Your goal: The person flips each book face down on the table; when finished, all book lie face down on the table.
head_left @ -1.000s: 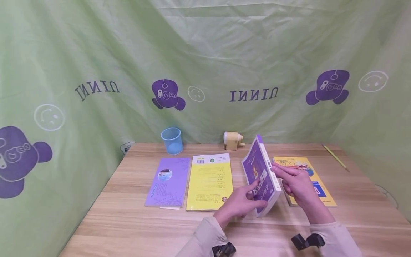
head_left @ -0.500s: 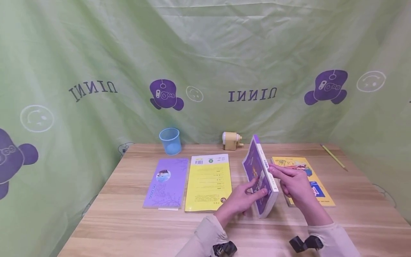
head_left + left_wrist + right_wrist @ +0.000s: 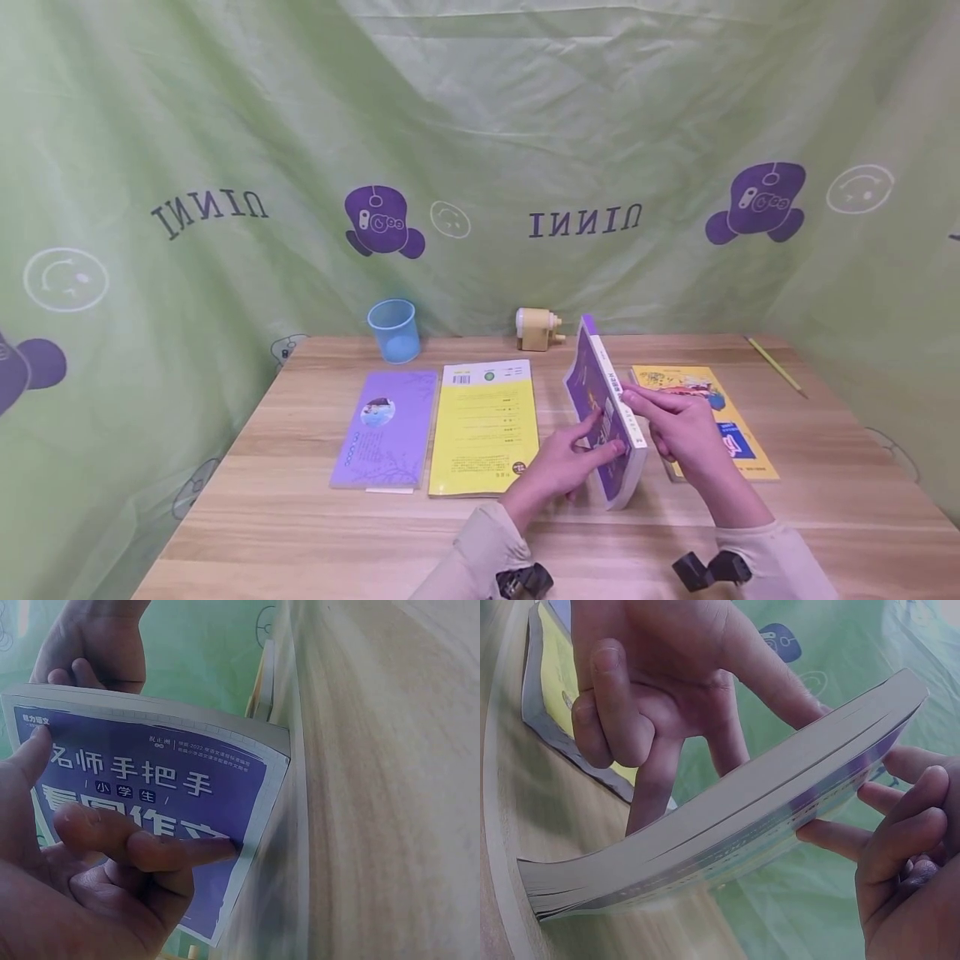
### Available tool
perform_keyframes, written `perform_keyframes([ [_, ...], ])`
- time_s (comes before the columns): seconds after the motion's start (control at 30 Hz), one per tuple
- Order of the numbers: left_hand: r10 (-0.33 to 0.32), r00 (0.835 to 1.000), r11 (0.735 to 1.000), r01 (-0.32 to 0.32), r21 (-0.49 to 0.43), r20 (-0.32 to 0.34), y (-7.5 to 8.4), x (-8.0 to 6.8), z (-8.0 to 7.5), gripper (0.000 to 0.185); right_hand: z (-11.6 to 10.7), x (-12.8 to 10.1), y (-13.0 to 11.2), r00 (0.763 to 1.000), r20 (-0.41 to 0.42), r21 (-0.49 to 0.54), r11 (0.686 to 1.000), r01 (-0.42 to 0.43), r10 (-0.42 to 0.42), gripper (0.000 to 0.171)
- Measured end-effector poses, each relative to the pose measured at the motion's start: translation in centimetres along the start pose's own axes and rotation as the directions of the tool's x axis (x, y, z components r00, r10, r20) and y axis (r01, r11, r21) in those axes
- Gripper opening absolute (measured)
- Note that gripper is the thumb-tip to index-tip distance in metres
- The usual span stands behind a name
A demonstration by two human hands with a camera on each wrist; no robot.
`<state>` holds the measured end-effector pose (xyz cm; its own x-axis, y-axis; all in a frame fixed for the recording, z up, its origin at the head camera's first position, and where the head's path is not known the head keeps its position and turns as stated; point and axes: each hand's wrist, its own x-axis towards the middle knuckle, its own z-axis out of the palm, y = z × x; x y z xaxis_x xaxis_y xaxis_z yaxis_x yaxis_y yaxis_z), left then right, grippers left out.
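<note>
A purple-covered book (image 3: pixel 609 408) stands on its long edge, leaning, with its white spine upward. Both hands steady it from opposite sides. My left hand (image 3: pixel 551 471) presses the front cover with thumb and spread fingertips; two other fingers are bent into the palm in the right wrist view. Across the book, my right hand (image 3: pixel 690 437) touches the spine and back cover with its fingertips, while its outer fingers are curled. White Chinese characters show on the cover (image 3: pixel 135 772) in the left wrist view. The page edges (image 3: pixel 727 795) look closed together in the right wrist view.
Left of the book lie a yellow book (image 3: pixel 487 429) and a purple notebook (image 3: pixel 390 433). An orange-yellow book (image 3: pixel 738 442) lies partly behind the right hand. A blue cup (image 3: pixel 395 332), pencil sharpener (image 3: pixel 536 329) and green pencil (image 3: pixel 776 365) are toward the table's (image 3: pixel 315 550) back.
The book has turned slightly more upright, showing its spine more and its cover less. Both hands keep their contact with it. The whole head view has shifted a little.
</note>
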<state>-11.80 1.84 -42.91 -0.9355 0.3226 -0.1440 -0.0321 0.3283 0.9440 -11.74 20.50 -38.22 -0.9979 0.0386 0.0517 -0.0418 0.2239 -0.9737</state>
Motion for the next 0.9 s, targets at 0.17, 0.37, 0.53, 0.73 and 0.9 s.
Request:
perform_keyframes([
  [0.17, -0.002, 1.0, 1.0, 0.002, -0.018, -0.005, 0.0, 0.0, 0.0, 0.069, -0.1, 0.0, 0.1, 1.0, 0.008, -0.006, 1.0, 0.015, -0.015, 0.034],
  [0.37, -0.005, 0.998, 1.0, 0.003, -0.03, -0.063, 0.0, -0.1, -0.3, 0.068, -0.2, 0.2, 0.2, 0.999, 0.02, -0.029, 0.998, 0.049, -0.049, 0.04],
  [0.53, 0.034, 0.994, 0.998, -0.04, -0.052, -0.102, 0.6, -0.2, -1.2, 0.067, -0.1, 0.2, 0.1, 0.997, 0.055, -0.063, 0.996, 0.061, -0.058, 0.044],
  [0.73, 0.049, 0.992, 0.998, -0.053, -0.031, -0.118, 0.9, -0.4, -2.1, 0.071, 0.1, -0.1, -0.2, 0.99, 0.13, -0.073, 0.996, 0.058, -0.049, 0.044],
  [0.9, 0.071, 0.988, 0.996, -0.078, -0.047, -0.135, 1.0, -0.4, -2.7, 0.072, 0.5, -0.1, 0.0, 0.978, 0.199, -0.082, 0.994, 0.076, -0.059, 0.043],
])
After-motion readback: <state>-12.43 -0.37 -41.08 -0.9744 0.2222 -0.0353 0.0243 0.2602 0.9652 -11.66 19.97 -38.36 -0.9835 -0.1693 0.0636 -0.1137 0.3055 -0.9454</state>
